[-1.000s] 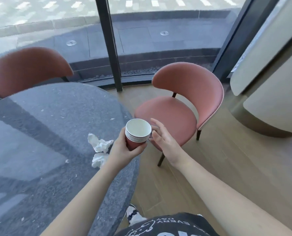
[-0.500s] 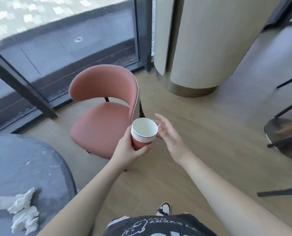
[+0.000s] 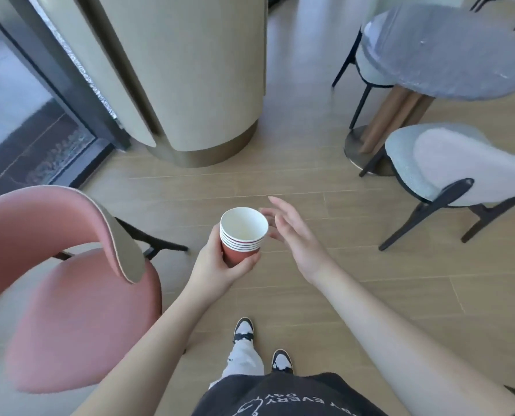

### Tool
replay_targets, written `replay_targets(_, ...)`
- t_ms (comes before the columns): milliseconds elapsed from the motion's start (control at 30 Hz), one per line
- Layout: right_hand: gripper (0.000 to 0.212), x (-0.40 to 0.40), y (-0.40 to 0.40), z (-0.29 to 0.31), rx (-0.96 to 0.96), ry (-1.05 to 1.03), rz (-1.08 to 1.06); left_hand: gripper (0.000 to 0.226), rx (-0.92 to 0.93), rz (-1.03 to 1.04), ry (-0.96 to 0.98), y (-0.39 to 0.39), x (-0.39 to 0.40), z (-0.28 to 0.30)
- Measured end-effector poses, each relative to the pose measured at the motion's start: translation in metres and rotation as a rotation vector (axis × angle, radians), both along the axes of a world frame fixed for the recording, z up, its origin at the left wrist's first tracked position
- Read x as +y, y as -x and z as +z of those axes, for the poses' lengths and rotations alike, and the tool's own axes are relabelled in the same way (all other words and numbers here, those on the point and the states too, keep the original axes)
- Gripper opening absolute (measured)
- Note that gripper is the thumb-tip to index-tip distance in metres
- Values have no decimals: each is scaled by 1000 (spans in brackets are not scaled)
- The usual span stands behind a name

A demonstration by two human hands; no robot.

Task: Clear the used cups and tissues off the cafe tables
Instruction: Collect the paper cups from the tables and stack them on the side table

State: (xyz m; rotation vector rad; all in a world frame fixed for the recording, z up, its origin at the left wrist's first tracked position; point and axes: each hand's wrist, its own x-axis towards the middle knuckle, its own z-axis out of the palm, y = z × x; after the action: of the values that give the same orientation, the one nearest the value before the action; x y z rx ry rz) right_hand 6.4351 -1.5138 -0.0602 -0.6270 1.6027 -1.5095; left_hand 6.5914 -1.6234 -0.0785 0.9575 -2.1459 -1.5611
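The nested stack of red paper cups with white rims (image 3: 242, 235) was held upright in mid-air over the wooden floor (image 3: 325, 181), carried by no table. It was gripped low on its body by the left hand (image 3: 217, 262), fingers curled round it. The right hand (image 3: 292, 235) was held just beside the rim, fingers spread and straight, nothing held. The inside of the top cup appeared white and empty.

Judgement: the stack is best kept level and steadied with the free hand while it is carried.

Farther off, a round grey stone-topped table (image 3: 448, 52) was noted; no cups or tissues could be made out on it.
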Motion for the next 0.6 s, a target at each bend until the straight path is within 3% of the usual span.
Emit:
replay_targets(333, 57, 12, 63, 13, 55, -29, -393, 68, 36, -302, -46, 110, -44, -4)
replay_targets(600, 58, 109, 134, 24, 159, -61, -767, 74, 73, -635, -59, 235, 10, 8)
